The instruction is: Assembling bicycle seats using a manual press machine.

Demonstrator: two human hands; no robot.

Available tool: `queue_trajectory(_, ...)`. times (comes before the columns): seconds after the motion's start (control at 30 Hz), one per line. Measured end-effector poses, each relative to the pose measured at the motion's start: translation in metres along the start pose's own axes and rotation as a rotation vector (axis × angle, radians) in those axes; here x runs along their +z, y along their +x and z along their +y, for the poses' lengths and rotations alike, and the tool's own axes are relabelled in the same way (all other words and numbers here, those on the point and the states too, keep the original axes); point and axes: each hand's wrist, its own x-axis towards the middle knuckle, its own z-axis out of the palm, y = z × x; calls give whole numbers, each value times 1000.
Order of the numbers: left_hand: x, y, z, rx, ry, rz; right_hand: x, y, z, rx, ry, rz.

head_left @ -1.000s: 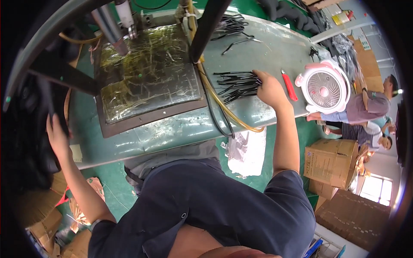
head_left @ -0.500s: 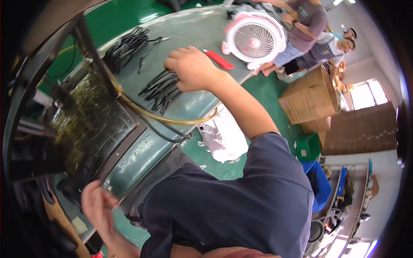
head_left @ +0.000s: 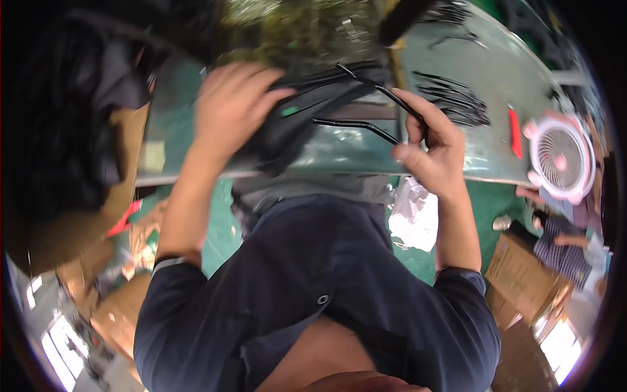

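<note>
In front of me, my right hand [head_left: 434,140] is closed round a pair of thin, glossy black bent rods [head_left: 366,125]; their free ends point left, and whether they join inside the fist is hidden. Beneath their tips lies a limp, dark strap-like bundle [head_left: 294,134] with a small green mark. My left hand [head_left: 236,108] is at this bundle's left end, blurred, thumb and fingers apart. I cannot tell whether it touches the bundle. To the right of my right hand, several similar black pieces [head_left: 450,98] are spread on the green worktable [head_left: 483,153].
A red-handled tool [head_left: 514,132] and a pink-and-white fan [head_left: 560,160] stand toward the table's right end. Another black pile [head_left: 447,12] is farther back. A dark heap [head_left: 78,130] sits at left by a cardboard box [head_left: 127,160]. White plastic [head_left: 415,215] is below the table edge.
My view has turned left. My right hand has come away from the black pieces on the table, now holding bent rods. My left hand has risen from low left to the dark bundle.
</note>
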Motion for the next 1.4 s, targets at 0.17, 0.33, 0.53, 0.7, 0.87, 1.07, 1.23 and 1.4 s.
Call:
queue_trajectory(0.17,14,-11,-4,-97,-122,188,40,13,19,-271,-290,9)
queue_trajectory(0.33,32,-53,0,-543,-547,302,60,24,28,-328,-312,-23)
queue_trajectory(0.53,51,-53,10,-633,-647,439,71,35,32,-388,-372,-44)
queue_trajectory(0.7,54,-50,16,-752,-733,510,69,43,18,-456,-470,-102)
queue_trajectory(0.87,53,-47,13,-660,-695,446,82,62,13,-591,-518,-88)
queue_trajectory(1.07,52,-43,13,-572,-612,430,83,77,8,-649,-537,-121)
queue_trajectory(1.23,38,-45,-6,-188,-443,253,65,95,12,-694,-489,-187)
queue_trajectory(1.4,21,-30,26,-474,-116,244,64,113,-7,-767,-726,203)
